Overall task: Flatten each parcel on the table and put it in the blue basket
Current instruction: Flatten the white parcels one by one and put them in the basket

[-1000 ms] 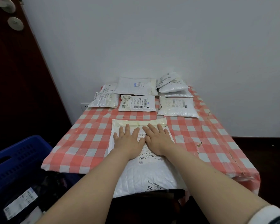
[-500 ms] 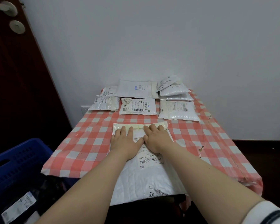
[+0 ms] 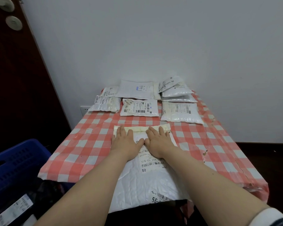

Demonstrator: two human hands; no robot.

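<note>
I press both palms flat on white bubble mailer [image 3: 145, 181]: left hand [image 3: 127, 143] and right hand [image 3: 159, 142] side by side, fingers straight, gripping nothing. Fingertips reach taped flap [image 3: 140, 128]. Mailer long axis runs from fingertips back toward me. Blue basket [image 3: 15, 162] lies left of and behind left fingers; I judge left hand nearer.

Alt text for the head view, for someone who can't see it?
Left hand and right hand press flat on a large white parcel overhanging the near edge of a red-checked table. Smaller white parcels lie at its far end; a blue basket sits lower left.
</note>
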